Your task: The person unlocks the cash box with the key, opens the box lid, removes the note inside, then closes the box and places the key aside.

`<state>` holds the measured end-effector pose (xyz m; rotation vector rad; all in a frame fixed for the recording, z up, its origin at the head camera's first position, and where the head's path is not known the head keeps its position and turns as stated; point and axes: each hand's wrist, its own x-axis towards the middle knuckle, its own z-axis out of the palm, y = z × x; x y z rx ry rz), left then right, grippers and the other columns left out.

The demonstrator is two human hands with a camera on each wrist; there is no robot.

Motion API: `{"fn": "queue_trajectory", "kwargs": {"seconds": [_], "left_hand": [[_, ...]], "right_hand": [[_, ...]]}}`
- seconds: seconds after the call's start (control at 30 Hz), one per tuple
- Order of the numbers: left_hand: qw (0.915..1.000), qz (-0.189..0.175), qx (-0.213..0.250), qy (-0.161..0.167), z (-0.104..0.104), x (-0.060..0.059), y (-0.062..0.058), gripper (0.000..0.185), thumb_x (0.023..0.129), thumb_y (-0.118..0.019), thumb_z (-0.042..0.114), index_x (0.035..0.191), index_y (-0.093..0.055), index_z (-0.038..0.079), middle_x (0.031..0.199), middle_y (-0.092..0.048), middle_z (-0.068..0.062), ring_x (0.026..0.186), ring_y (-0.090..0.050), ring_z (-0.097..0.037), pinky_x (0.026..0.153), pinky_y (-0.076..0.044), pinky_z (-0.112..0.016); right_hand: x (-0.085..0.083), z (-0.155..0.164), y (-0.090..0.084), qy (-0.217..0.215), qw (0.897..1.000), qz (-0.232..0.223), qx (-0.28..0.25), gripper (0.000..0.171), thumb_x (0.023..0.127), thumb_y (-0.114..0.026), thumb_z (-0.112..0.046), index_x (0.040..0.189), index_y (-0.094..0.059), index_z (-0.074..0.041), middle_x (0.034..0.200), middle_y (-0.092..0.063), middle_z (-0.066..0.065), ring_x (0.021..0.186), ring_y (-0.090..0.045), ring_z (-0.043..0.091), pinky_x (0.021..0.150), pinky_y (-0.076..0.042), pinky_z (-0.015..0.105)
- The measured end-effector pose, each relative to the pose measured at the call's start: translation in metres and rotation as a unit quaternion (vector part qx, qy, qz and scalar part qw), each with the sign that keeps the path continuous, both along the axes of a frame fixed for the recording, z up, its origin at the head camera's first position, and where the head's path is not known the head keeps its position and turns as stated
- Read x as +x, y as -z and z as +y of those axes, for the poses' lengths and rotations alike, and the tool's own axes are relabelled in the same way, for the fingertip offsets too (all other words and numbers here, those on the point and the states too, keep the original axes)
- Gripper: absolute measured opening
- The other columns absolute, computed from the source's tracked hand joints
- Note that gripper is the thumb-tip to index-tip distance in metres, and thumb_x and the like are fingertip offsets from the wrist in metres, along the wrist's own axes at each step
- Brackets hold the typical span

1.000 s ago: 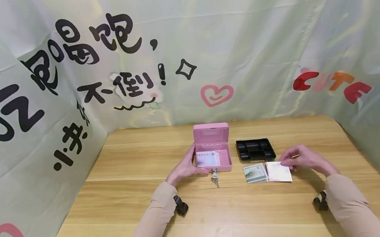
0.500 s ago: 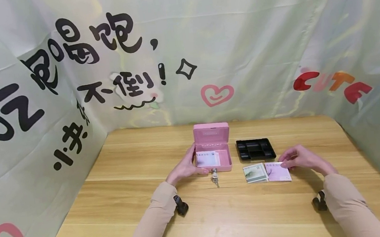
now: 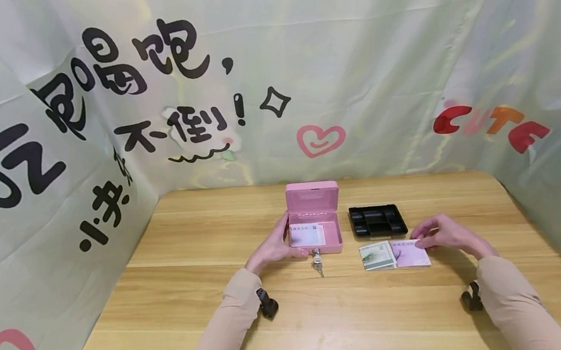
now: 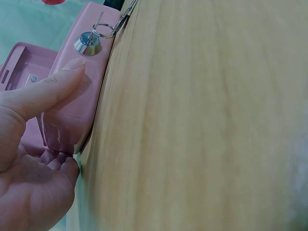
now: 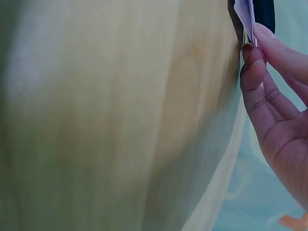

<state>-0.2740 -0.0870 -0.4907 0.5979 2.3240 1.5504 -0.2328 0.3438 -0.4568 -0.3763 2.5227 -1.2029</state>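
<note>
Left hand: the left hand [image 3: 272, 249] grips the pink metal cash box, its thumb lying along the near wall just beside the lock and its other fingers bent round the left side.
Right hand: the right hand [image 3: 445, 233] pinches the far right corner of a purple paper banknote [image 3: 411, 254] between thumb and fingertips; the remaining fingers are loosely bent.
Cash box: the pink metal cash box [image 3: 330, 248] sits toward the far side of the table, its pink lid [image 3: 312, 199] raised at the far edge.
Inside the box: pale bluish-lilac paper notes [image 3: 306, 235] lie against the left part of the floor.
Lock: a round silver lock [image 4: 88, 44] in the near wall has a key in it, with silver keys on a ring [image 3: 318, 264] hanging toward the near side.
Paper beside the box: a green-and-white paper note [image 3: 376, 256] lies to the right of the box, meeting the purple one's left edge; whether they overlap I cannot tell.
Tray: a black plastic tray with compartments [image 3: 379, 228] rests right of the box, on the far side of both notes.
Surroundings: a light wooden table [image 3: 330, 326], with pale printed cloth [image 3: 378, 69] hung around it.
</note>
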Motion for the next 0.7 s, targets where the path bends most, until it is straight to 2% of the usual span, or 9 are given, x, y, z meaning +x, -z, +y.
{"fn": "queue_trajectory", "kwargs": {"seconds": [0.37,0.7], "left_hand": [[1.0,0.005,0.003,0.002,0.0,0.002,-0.001,0.124,0.07,-0.089,0.004,0.163,-0.008,0.013,0.17,-0.011,-0.015,0.158,-0.011,-0.032,0.13,-0.009,-0.051],[1.0,0.003,0.0,-0.006,-0.001,0.002,0.0,0.124,0.07,-0.089,0.005,0.163,-0.006,0.011,0.171,-0.01,-0.015,0.159,-0.01,-0.032,0.13,-0.007,-0.053]], "right_hand": [[0.003,-0.002,-0.005,0.018,1.0,0.013,0.013,0.034,0.087,-0.076,-0.008,0.112,-0.067,0.013,0.107,-0.072,0.027,0.078,-0.063,0.001,0.066,-0.057,0.022],[0.004,-0.015,-0.016,0.01,0.998,0.064,0.003,0.033,0.089,-0.073,-0.009,0.114,-0.067,0.012,0.102,-0.072,0.022,0.081,-0.066,-0.002,0.071,-0.059,0.02]]}}
